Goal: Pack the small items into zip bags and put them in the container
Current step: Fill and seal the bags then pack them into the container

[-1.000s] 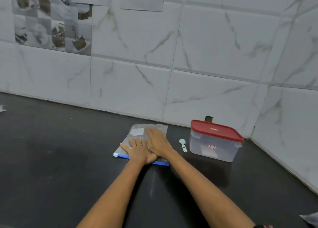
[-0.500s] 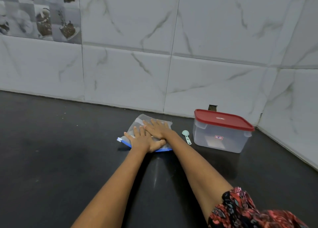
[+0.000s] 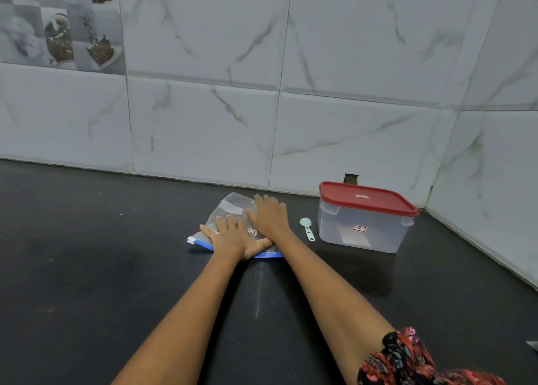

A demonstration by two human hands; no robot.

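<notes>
A clear zip bag (image 3: pixel 230 210) with a blue zip strip lies flat on the black counter, its strip toward me. My left hand (image 3: pixel 233 237) presses flat on the bag's near left part, fingers straight. Beside it, my right hand (image 3: pixel 269 216) lies flat on the bag's right part, fingers spread and pointing at the wall. Both hands cover most of the bag, so its contents are hidden. To the right stands a clear plastic container (image 3: pixel 362 227) with its red lid (image 3: pixel 366 198) closed.
A small pale green spoon (image 3: pixel 307 229) lies between the bag and the container. White marble wall tiles close off the back and the right side, forming a corner behind the container. A pale object (image 3: pixel 532 344) peeks in at the right edge.
Both hands stay pressed flat on the bag; the right hand has slid slightly farther toward the wall. The view has shifted down and left a little.
</notes>
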